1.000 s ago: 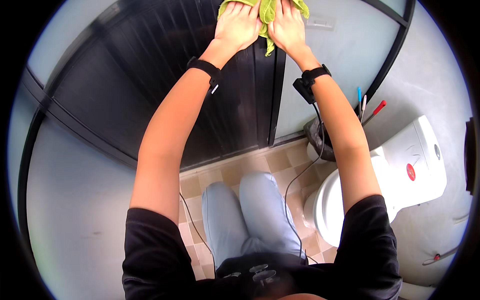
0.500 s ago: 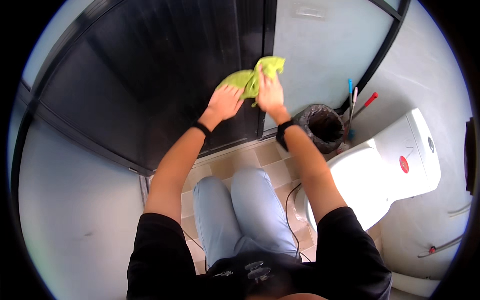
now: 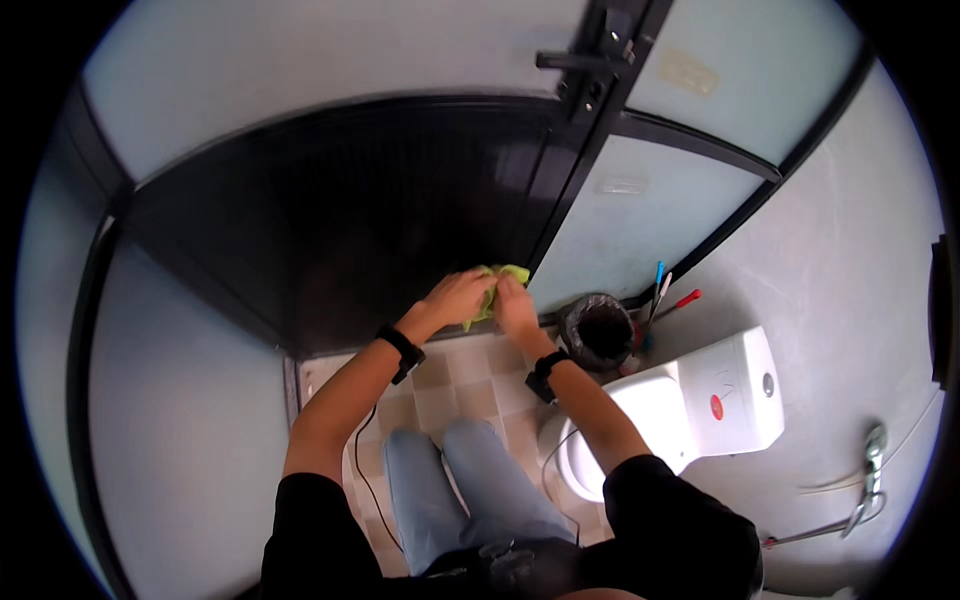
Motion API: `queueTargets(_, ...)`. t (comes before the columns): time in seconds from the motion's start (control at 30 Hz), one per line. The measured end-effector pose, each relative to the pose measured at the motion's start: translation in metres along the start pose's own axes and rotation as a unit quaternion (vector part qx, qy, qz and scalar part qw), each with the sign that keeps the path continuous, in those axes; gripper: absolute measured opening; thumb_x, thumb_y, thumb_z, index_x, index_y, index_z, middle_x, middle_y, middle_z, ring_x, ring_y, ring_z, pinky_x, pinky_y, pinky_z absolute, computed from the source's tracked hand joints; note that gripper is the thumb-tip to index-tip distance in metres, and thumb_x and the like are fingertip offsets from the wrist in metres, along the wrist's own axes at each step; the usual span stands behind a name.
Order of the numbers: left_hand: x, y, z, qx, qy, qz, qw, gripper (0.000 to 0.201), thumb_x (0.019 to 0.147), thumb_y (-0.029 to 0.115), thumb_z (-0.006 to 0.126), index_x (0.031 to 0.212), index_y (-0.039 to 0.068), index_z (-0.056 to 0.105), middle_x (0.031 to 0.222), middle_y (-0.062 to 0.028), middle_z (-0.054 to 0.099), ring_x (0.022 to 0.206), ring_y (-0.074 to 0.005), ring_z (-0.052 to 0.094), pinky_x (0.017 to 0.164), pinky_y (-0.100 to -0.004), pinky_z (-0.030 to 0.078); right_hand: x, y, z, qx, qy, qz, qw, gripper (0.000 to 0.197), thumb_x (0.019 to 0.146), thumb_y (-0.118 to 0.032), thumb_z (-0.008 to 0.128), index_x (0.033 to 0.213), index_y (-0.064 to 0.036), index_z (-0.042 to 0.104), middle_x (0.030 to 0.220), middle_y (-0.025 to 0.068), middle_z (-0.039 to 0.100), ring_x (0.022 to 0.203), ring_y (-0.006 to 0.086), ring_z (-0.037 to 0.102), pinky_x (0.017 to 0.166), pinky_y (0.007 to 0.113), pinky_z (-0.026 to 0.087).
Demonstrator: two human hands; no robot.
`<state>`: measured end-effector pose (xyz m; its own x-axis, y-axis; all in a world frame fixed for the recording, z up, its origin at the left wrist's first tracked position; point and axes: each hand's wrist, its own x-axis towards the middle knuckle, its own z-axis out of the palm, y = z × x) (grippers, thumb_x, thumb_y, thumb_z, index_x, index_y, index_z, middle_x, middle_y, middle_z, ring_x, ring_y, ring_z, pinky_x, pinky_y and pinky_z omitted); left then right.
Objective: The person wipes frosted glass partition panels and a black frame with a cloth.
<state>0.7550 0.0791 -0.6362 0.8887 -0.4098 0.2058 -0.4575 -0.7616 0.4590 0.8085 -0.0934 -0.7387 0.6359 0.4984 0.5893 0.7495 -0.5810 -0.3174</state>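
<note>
A crumpled yellow-green cloth [image 3: 516, 272] is bunched between my two hands, close to the lower right part of the black door panel [image 3: 350, 210]. My left hand [image 3: 458, 298] has its fingers curled over the cloth from the left. From the right, my right hand [image 3: 514, 308] grips it, knuckles almost meeting the left hand's fingertips. Part of the cloth hangs below the hands. Most of its middle is hidden by my fingers, and both hands are slightly blurred. Dark bands circle both wrists.
A black door handle [image 3: 580, 62] juts out above. To the right stand a bag-lined trash bin [image 3: 598, 335], long-handled brushes [image 3: 660, 290] and a white toilet [image 3: 730, 400]. A handheld sprayer [image 3: 876, 440] is on the right wall. Thin cables [image 3: 362, 470] run beside my legs over the tiled floor.
The view has tilted up, bringing the door handle into sight. My hands have drawn closer together with the cloth, which is now more bunched and nearer the door's bottom edge.
</note>
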Motion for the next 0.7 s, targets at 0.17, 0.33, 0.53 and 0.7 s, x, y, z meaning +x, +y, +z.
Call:
queueTargets(0.17,0.002,0.068,-0.119,-0.081,0.168,0.018,0.982,0.025,0.089,0.005,0.055,0.113,0.004,0.061,0.103,-0.0198,0.063,0.088,-0.0383,0.063,0.077,-0.0425,0.053,0.062,-0.060,-0.113,0.045,-0.030,0.063,0.997,0.061,0.069,0.008,0.058,0.128,-0.0009,0.051,0.117,0.0211,0.058,0.109,0.0397,0.056,0.091,0.043,0.049)
queueTargets(0.33,0.034,0.148,-0.227,-0.062,0.309,0.050,0.948,0.030,0.086,0.000,0.057,0.115,0.006,0.060,0.092,-0.0156,0.060,0.079,-0.0341,0.062,0.069,-0.0395,0.052,0.079,-0.072,-0.228,0.044,0.014,0.118,0.992,0.071,0.067,0.012,0.051,0.136,-0.0049,0.046,0.123,0.0266,0.055,0.112,0.0443,0.054,0.092,0.047,0.048)
queueTargets(0.53,0.111,0.165,-0.282,0.096,0.358,0.034,0.928,0.024,0.088,0.010,0.057,0.111,0.003,0.061,0.092,-0.0168,0.061,0.078,-0.0354,0.061,0.068,-0.0415,0.052,0.105,-0.086,-0.324,0.075,0.054,0.177,0.980,0.055,0.075,0.011,0.046,0.127,-0.0033,0.055,0.118,0.0257,0.058,0.106,0.0444,0.057,0.088,0.046,0.049)
queueTargets(0.7,0.163,0.155,-0.272,0.125,0.129,-0.222,0.958,0.025,0.089,0.020,0.052,0.101,0.003,0.064,0.083,-0.0169,0.066,0.075,-0.0372,0.065,0.061,-0.0470,0.054,0.114,-0.078,-0.352,0.111,0.032,0.177,0.977,0.041,0.082,0.007,0.049,0.121,-0.0033,0.058,0.110,0.0229,0.061,0.098,0.0429,0.060,0.084,0.043,0.051)
